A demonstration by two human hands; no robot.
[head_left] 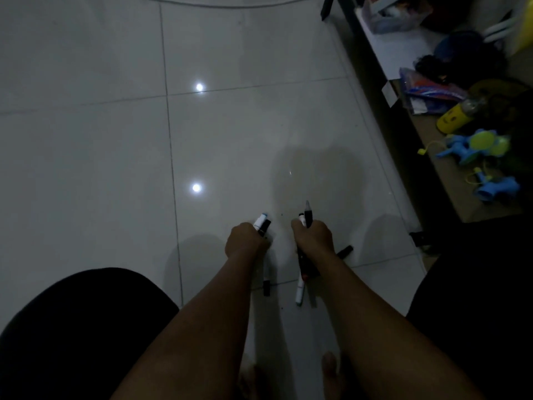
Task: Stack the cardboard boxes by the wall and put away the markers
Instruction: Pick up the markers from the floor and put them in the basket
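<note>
- Left hand [246, 241], lower centre of the frame, grips a bunch of markers [262, 223].
- Right hand [314, 236], just beside it, fingers curled round more markers [306, 216] above the tiled floor [115, 140].

Floor [115, 168] is glossy glazed tile, shiny enough to mirror two ceiling lights. The markers [301, 280] look like smooth plastic, white and black barrels with a slight sheen. Blue and green toys [473, 147] on the low shelf [450, 180] are plastic too, the shelf board looks matt brown, maybe cardboard or wood.
</note>
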